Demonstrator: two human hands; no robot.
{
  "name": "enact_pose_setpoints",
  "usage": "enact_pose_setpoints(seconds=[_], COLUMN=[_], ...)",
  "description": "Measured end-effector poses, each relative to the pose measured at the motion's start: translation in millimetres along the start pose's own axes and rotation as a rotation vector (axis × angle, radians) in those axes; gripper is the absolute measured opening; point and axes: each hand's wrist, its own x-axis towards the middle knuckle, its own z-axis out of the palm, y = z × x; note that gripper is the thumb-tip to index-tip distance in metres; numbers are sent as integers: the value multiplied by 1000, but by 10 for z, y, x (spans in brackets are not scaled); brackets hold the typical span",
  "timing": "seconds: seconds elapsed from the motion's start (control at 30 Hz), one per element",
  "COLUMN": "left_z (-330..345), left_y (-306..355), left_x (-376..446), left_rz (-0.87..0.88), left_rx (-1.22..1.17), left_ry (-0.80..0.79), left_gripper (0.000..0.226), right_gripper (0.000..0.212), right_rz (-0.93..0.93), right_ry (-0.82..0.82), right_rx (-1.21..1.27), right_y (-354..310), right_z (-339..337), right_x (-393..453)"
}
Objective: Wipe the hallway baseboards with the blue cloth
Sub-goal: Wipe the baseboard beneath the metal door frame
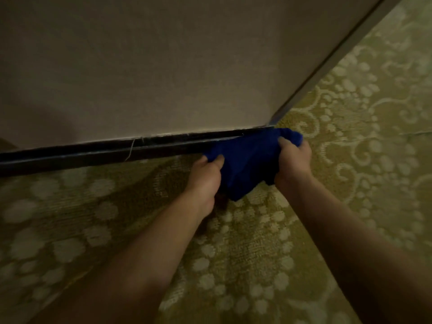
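I see the blue cloth bunched against the dark baseboard at the wall corner, my left hand and right hand each gripping an end, above the green patterned carpet.

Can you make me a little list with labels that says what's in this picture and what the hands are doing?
place: wall corner above a patterned carpet
cloth: blue, bunched, held against the baseboard next to the corner
baseboard: dark strip along the bottom of the wall
left hand: grips the cloth's left end
right hand: grips the cloth's right end
loose thread: pale, hangs over the baseboard, left of the cloth
light: dim
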Motion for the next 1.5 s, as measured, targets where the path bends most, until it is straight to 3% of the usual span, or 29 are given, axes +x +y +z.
enact_pose_setpoints(seconds=[0.1, 0.2, 0.27, 0.3, 0.37, 0.43, 0.5, 0.7, 0.83, 0.9, 1.0, 1.1, 1.2, 1.3, 1.4, 1.5], left_z=[-70, -400, -649, -716, -632, -348, -79, -46, -260, -426, -415, -358, -440, -594, -676, -557], left_y=[77, 20, -74, -112, -140, -99, 2, 128, -36, -111, -71, 40, 106, -1, -37, 59], left_x=[-42, -91, -120, -169, -260, -270, -249, -162, -185, -178, -268, -185, -162, -171, -156, -171], left_rz=[20, 55, 68, 80, 87, 75, 57, 121, 120, 70, 74, 74, 94, 103, 76, 49], left_rx=[-88, -209, -288, -308, -237, -99, -24, -110, -237, -246, -119, -50, -87, -200, -210, -62], left_ry=[117, 311, 279, 210, 65, -20, -25, 229, 384, 294, 107, 66, 288, 449, 361, 155], left_gripper=[49, 57, 57, 54, 43, 30, 32, 44, 50, 46, 22, 45, 45, 36, 36, 26], right_gripper=[22, 25, 37, 31, 13, 10, 11, 25, 16, 13, 18, 10, 26, 9, 3, 6], right_rz=[33, -24, 14, 17, -7, -90, -178, -186, -359, -294, -197, -151, -213, -347, -341, -237], right_ry=[5, -176, -272, -265, -148, 58, 174, 226, -33, -68, 134, 213, 175, -29, -80, 116], right_rx=[-40, -79, -95, -88, -30, -62, -139, -176, -353, -315, -224, -142, -177, -337, -373, -272], right_y=[92, 383, 441, 426, 335, 195, 74, 47, 297, 295, 214, 181, 248, 393, 384, 263], right_z=[207, 427, 457, 420, 250, 75, 54, 462, 505, 480, 380, 440, 652, 757, 613, 508], right_x=[-52, -277, -363, -357, -270, -177, -85, -184, -496, -420, -229, -228, -453, -681, -533, -327])
